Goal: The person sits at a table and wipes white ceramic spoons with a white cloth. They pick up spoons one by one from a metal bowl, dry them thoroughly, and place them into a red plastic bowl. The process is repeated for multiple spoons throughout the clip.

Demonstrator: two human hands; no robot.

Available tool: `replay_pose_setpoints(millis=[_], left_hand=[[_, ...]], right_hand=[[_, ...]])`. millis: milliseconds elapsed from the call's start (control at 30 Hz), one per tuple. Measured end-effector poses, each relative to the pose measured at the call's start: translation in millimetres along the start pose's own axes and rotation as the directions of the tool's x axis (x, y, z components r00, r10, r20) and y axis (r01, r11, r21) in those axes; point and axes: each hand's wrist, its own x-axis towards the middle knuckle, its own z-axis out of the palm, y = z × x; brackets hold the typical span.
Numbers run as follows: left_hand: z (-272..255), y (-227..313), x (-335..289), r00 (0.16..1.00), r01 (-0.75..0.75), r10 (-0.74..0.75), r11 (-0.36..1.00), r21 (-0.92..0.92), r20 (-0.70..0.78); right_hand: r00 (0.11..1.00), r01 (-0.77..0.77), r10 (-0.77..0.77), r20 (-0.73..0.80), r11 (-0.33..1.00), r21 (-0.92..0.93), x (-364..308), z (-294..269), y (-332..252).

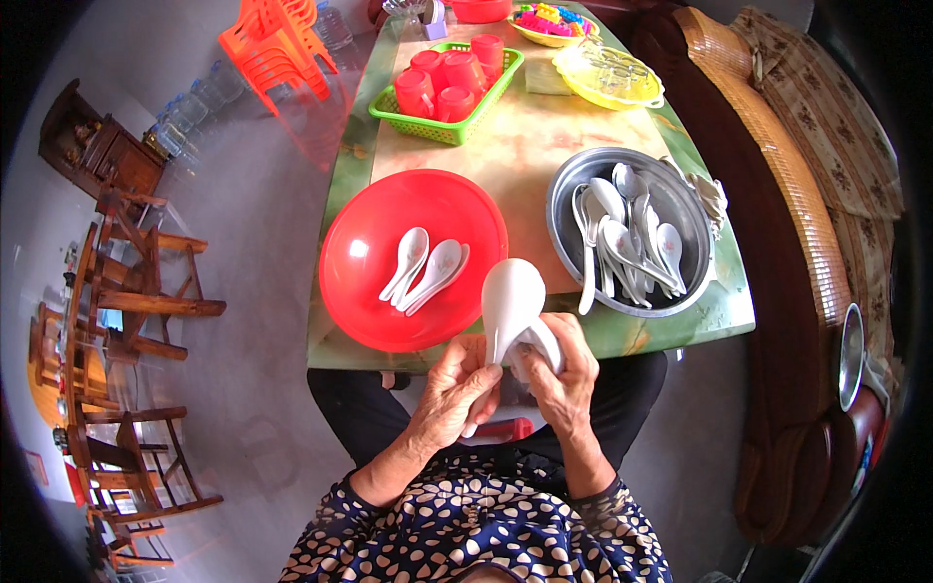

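In front of the table's near edge, my left hand [455, 389] pinches the handle of a white soup spoon [513, 294], its rounded bowl pointing up and away. My right hand [567, 374] is closed around a white cloth [546, 342] pressed close to the spoon's handle; fingers hide part of the cloth. Several white spoons with small pink marks [443, 260] lie in a red plastic basin [364, 301] ahead on the left. On the right, a metal basin [564, 228] holds a loose pile of white and metal spoons [637, 228].
Farther back stand a green basket [455, 134] of red cups [465, 73], a yellow basket [607, 89] and a plate of colourful toy pieces [551, 21]. A wooden bench [768, 291] runs along the right. Orange stools [267, 58] and wooden chairs [146, 301] are on the left.
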Motion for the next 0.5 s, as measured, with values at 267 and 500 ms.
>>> replay_pose_setpoints(millis=[267, 500], left_hand=[[5, -5, -1, 0.994, 0.054, -0.06, 0.996, -0.067, -0.096], [0, -5, -7, 0.994, 0.103, -0.104, 0.994, -0.031, -0.039]], right_hand=[[0.837, 0.495, -0.543, -0.071, 0.805, -0.328, -16, 14, -6], [0.919, 0.299, -0.338, -0.202, 0.933, -0.2, 14, 14, -1]])
